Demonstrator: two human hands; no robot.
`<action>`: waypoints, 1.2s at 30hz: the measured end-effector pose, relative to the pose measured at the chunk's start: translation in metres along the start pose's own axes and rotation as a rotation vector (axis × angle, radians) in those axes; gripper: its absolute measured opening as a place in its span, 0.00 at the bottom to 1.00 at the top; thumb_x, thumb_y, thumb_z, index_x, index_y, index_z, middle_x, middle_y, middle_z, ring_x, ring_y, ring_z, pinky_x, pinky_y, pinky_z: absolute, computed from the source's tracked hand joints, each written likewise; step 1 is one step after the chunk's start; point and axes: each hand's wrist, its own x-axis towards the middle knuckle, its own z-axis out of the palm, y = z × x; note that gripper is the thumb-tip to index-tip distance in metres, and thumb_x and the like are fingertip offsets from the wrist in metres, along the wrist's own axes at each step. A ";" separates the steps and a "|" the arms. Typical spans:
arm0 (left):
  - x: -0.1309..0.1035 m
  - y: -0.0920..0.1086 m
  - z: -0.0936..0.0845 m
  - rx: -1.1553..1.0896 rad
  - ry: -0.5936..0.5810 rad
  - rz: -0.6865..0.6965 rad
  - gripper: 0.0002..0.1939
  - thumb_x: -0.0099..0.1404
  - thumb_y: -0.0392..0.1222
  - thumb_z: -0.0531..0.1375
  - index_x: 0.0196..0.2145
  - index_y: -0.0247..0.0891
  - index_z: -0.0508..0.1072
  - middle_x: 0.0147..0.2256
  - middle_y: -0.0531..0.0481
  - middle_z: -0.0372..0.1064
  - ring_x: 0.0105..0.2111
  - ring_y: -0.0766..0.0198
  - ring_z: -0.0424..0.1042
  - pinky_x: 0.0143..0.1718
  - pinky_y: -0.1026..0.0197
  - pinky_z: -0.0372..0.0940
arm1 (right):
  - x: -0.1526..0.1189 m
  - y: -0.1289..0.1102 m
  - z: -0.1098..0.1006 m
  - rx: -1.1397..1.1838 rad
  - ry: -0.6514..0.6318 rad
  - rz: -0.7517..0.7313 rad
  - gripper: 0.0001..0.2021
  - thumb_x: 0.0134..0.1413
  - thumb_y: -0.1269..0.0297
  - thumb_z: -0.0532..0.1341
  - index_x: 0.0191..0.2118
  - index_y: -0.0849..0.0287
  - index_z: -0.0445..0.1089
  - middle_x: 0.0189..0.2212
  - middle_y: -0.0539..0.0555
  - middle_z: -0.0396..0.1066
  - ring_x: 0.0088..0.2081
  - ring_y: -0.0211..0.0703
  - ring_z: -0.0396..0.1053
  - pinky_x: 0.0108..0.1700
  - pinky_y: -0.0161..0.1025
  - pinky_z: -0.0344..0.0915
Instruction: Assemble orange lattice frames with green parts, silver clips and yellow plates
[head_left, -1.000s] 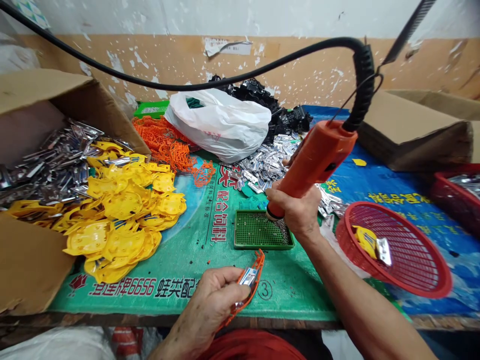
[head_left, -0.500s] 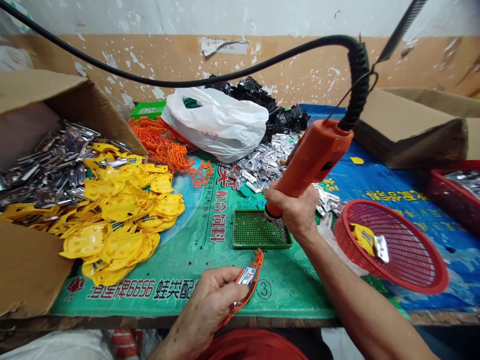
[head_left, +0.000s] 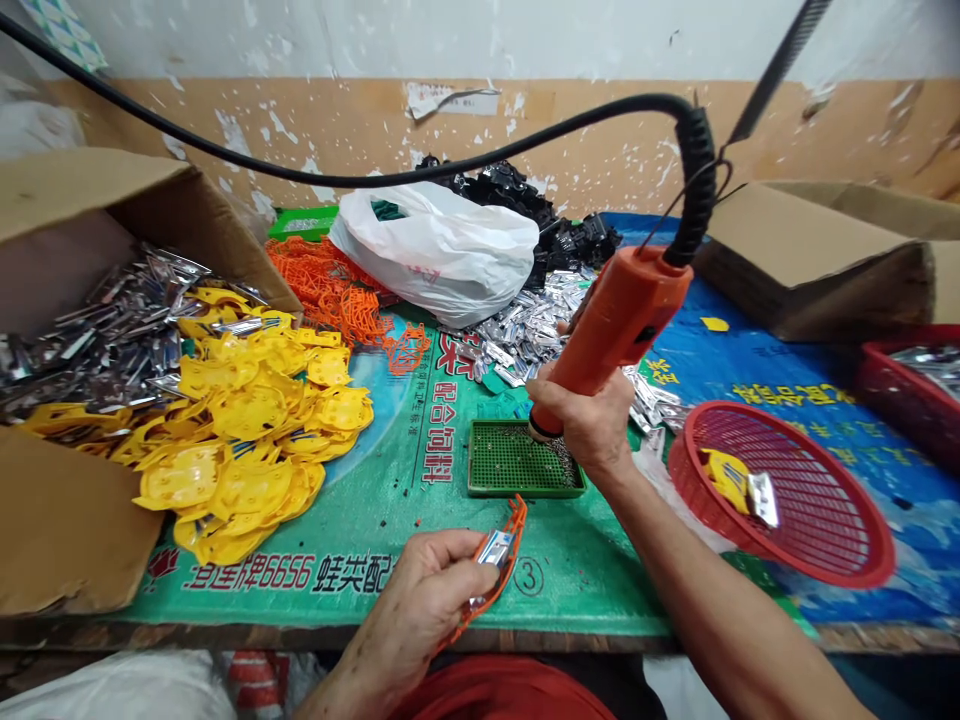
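Near the table's front edge my left hand (head_left: pixel 429 592) is closed on an orange plastic part (head_left: pixel 513 548) with a shiny silver metal piece (head_left: pixel 495 549) lying against it. My right hand (head_left: pixel 596 420) is wrapped round an orange electric screwdriver (head_left: pixel 616 318), which tilts down to the left. Its lower end is over the right side of a green gridded tray (head_left: pixel 489 490), where many small screws (head_left: pixel 551 450) lie. The tool's tip is hard to make out against the tray. A black cable (head_left: pixel 480 170) runs from its top.
To the left, yellow plastic parts (head_left: pixel 251 410) spill from a cardboard box (head_left: pixel 82 530) with metal pieces (head_left: pixel 90 320). Behind lie orange parts (head_left: pixel 322 290), a white plastic bag (head_left: pixel 442 245), black parts (head_left: pixel 510 200) and silver pieces (head_left: pixel 540 320). A red basket (head_left: pixel 832 500) stands at right.
The view has shifted slightly, so the surroundings sit a little differently. Both hands keep their grips, and the screwdriver stays over the tray, its upper end slightly further left.
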 end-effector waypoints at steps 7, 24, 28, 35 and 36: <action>0.001 0.004 0.005 -0.069 0.017 -0.015 0.09 0.48 0.43 0.62 0.24 0.33 0.73 0.21 0.55 0.57 0.24 0.68 0.50 0.27 0.62 0.43 | 0.005 -0.003 -0.008 0.062 0.010 -0.027 0.09 0.35 0.64 0.70 0.22 0.57 0.69 0.19 0.46 0.68 0.21 0.37 0.64 0.25 0.39 0.62; 0.001 0.002 0.013 -0.141 -0.012 0.039 0.07 0.46 0.42 0.62 0.20 0.35 0.70 0.18 0.57 0.52 0.22 0.69 0.46 0.26 0.59 0.39 | -0.070 -0.080 -0.023 0.455 -0.310 0.109 0.32 0.39 0.66 0.71 0.52 0.43 0.64 0.23 0.47 0.69 0.24 0.44 0.68 0.23 0.42 0.68; 0.000 0.002 0.012 -0.148 -0.025 0.030 0.07 0.46 0.41 0.61 0.19 0.35 0.69 0.18 0.58 0.50 0.21 0.70 0.44 0.26 0.58 0.37 | -0.073 -0.078 -0.021 0.458 -0.327 0.107 0.31 0.40 0.62 0.71 0.52 0.43 0.63 0.24 0.47 0.68 0.23 0.44 0.67 0.24 0.44 0.68; -0.001 0.002 0.013 -0.222 -0.063 0.056 0.07 0.47 0.41 0.62 0.20 0.35 0.70 0.18 0.58 0.51 0.21 0.70 0.45 0.26 0.59 0.38 | -0.074 -0.071 -0.020 0.430 -0.358 0.099 0.31 0.41 0.63 0.71 0.53 0.40 0.63 0.24 0.47 0.68 0.24 0.44 0.66 0.26 0.45 0.68; -0.002 0.002 0.013 -0.227 -0.056 0.059 0.07 0.47 0.41 0.62 0.19 0.35 0.70 0.18 0.58 0.51 0.21 0.71 0.45 0.26 0.59 0.37 | -0.075 -0.070 -0.020 0.432 -0.364 0.102 0.31 0.41 0.63 0.71 0.53 0.40 0.63 0.24 0.47 0.68 0.24 0.44 0.66 0.26 0.45 0.68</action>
